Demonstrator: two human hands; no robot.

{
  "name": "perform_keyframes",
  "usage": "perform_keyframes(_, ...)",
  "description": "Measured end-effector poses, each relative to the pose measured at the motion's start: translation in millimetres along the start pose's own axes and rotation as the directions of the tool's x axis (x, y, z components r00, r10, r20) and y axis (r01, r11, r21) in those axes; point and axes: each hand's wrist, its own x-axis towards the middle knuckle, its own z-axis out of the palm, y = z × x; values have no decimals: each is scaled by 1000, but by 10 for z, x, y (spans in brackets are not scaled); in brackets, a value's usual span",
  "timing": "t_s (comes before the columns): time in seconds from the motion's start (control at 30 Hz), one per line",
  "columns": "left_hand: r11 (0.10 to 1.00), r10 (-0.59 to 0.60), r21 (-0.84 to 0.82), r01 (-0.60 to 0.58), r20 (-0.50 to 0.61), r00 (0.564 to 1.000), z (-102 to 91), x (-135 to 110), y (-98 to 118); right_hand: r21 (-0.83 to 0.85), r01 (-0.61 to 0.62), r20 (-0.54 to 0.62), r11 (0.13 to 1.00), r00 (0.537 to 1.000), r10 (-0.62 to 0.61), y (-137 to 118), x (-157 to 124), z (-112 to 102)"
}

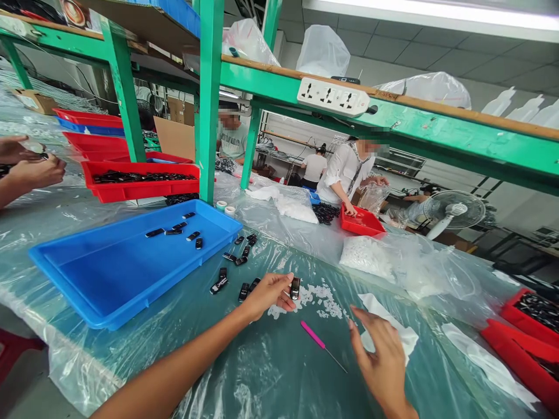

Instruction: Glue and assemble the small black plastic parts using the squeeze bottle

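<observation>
The film-covered bench (271, 361) spreads beneath your hands, with the green shelf frame (212, 105) rising over it. On your left lies the blue tray (117, 273), a few black casings at its far end. Your left arm slants in from the lower edge, its elbow cut off; your left hand (271, 294) is turned inward, its grip clamped, thumb and fingers pinching one casing. Your right hand (384, 358) comes up from the lower right, fingers raised, its grip apart and holding nothing; it hides part of the white cloth (408, 340). The power strip (332, 96) is fixed to the shelf's edge. On a co-worker's grey shirt (233, 139), behind the frame, you find lettering too small to read. The pink-handled tool (312, 334) lies between your hands, its thin shaft pointing toward you and to the right. White scraps (325, 299) lie scattered just beyond, some hidden behind your left hand. The held black casing (295, 288) stands nearly upright at your left fingertips; you cannot make out its details.
</observation>
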Motion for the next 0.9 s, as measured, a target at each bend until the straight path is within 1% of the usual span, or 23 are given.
perform_keyframes(0.03, 1000, -4, -10, 4, 11, 1000, 5, -5, 6, -10, -62, -63, 998, 996, 62, 21, -23, -27)
perform_keyframes(0.07, 1000, -11, -18, 11, 15, 1000, 9, -8, 9, 1, -149, -102, 989, 984, 149, 47, -55, -48)
perform_keyframes(0.1, 1000, -21, -23, 21, 12, 1000, 11, -9, 8, 34, -255, -109, 966, 960, 258, 75, -91, -63)
perform_keyframes(0.13, 999, -29, -31, 29, 7, 1000, 12, -7, 4, 78, -375, -89, 924, 920, 381, 107, -128, -71)
perform_keyframes(0.2, 998, -48, -48, 48, 2, 999, 8, 7, -16, 160, -588, 0, 793, 803, 596, 170, -186, -76)
perform_keyframes(0.23, 997, -59, -53, 60, 4, 998, 4, 18, -29, 186, -656, 30, 731, 748, 663, 198, -202, -76)
perform_keyframes(0.27, 996, -74, -56, 75, 10, 997, -2, 30, -43, 201, -689, 36, 696, 716, 697, 220, -211, -76)
perform_keyframes(0.3, 994, -91, -58, 92, 14, 996, -7, 42, -57, 206, -699, 24, 685, 703, 711, 237, -212, -79)
perform_keyframes(0.4, 991, -123, -51, 122, -5, 992, -18, 72, -95, 226, -695, -28, 683, 696, 717, 255, -196, -99)
perform_keyframes(0.47, 994, -109, -21, 109, -34, 993, -22, 86, -111, 247, -694, -8, 676, 697, 718, 249, -190, -116)
perform_keyframes(0.57, 996, -51, 69, 56, -76, 996, -56, 111, -99, 273, -675, 17, 685, 716, 698, 232, -200, -127)
perform_keyframes(0.67, 971, 55, 238, -19, -146, 988, -189, 139, -27, 301, -636, -38, 711, 737, 675, 206, -209, -123)
perform_keyframes(0.73, 907, 163, 418, -56, -223, 961, -347, 145, 49, 298, -613, -78, 731, 748, 659, 179, -205, -122)
perform_keyframes(0.77, 853, 218, 519, -45, -278, 935, -440, 140, 88, 291, -604, -91, 742, 755, 650, 164, -200, -124)
perform_keyframes(0.8, 784, 264, 621, 0, -332, 905, -537, 132, 124, 283, -591, -101, 756, 765, 636, 148, -194, -127)
perform_keyframes(0.83, 708, 291, 702, 75, -387, 875, -631, 121, 153, 276, -577, -109, 768, 776, 622, 132, -188, -131)
perform_keyframes(0.87, 633, 301, 757, 162, -433, 849, -719, 109, 175, 269, -572, -105, 775, 782, 614, 118, -183, -136)
perform_keyframes(0.9, 563, 295, 791, 240, -463, 836, -796, 100, 186, 263, -577, -94, 773, 783, 616, 106, -179, -141)
